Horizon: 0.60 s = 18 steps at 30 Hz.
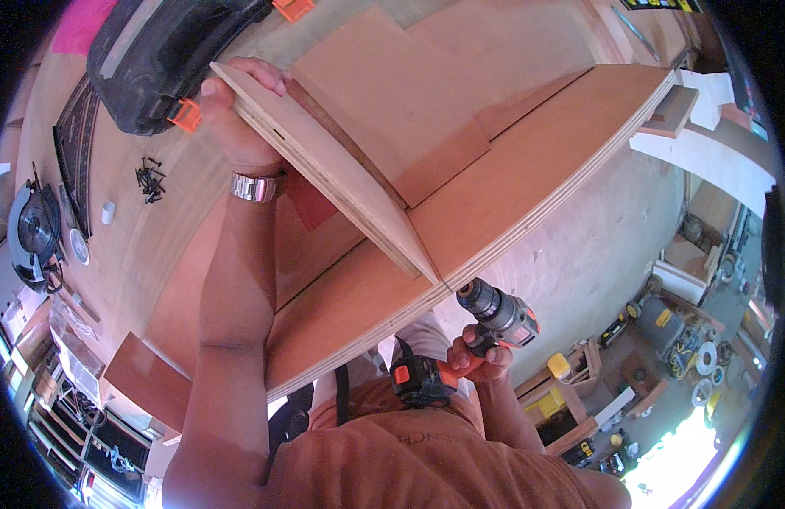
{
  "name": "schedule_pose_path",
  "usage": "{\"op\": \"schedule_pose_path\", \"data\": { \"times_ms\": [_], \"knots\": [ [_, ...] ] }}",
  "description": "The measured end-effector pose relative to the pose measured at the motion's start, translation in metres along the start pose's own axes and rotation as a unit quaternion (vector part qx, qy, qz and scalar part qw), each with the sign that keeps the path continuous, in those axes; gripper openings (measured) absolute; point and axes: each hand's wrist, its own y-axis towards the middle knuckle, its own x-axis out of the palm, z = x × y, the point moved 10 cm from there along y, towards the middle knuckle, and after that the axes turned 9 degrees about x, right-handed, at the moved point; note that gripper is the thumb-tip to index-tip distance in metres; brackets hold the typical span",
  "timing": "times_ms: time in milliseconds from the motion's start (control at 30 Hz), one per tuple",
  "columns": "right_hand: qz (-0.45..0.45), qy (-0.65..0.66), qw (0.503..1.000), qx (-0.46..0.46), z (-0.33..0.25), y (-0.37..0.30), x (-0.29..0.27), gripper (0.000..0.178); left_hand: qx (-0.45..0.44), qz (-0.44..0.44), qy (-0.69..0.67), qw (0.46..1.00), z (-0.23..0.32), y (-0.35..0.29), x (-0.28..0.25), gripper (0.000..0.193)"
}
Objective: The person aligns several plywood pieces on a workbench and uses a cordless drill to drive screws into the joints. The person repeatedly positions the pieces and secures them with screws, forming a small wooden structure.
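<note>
My left hand (235,119) grips the far end of a plywood board (341,191), fingers over its edge. That board stands on edge across a long plywood panel (536,187), meeting it near the panel's front edge. In my right hand (481,360) is a cordless drill (501,316) with an orange and black body and a black battery. Its chuck points up at the panel's front edge, right by the spot where the two pieces meet. Whether the bit touches the wood is hidden. Brown sheets (392,102) lie beyond the panel.
At the far left lies a black tool case (163,64) with orange latches. Nearer are a pile of black screws (151,180), a circular saw (36,225) and a metal square (74,153). White curved pieces (706,161) stand off the panel's right end. Tools and wooden boxes (570,399) clutter the floor.
</note>
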Motion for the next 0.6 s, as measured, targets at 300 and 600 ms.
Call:
{"op": "schedule_pose_path", "data": {
  "times_ms": [300, 600],
  "knots": [
    [0.011, -0.010, 1.000, -0.009, -0.0014, 0.0004, 0.0004, 0.054, 0.000, 0.012, 0.029, 0.999, -0.0001, -0.0003, 0.0015, 0.067],
    [0.022, -0.007, 1.000, -0.010, -0.0009, -0.0006, -0.0003, 0.054, 0.003, 0.011, 0.041, 0.999, 0.0015, -0.0014, 0.0023, 0.067]
  ]
}}
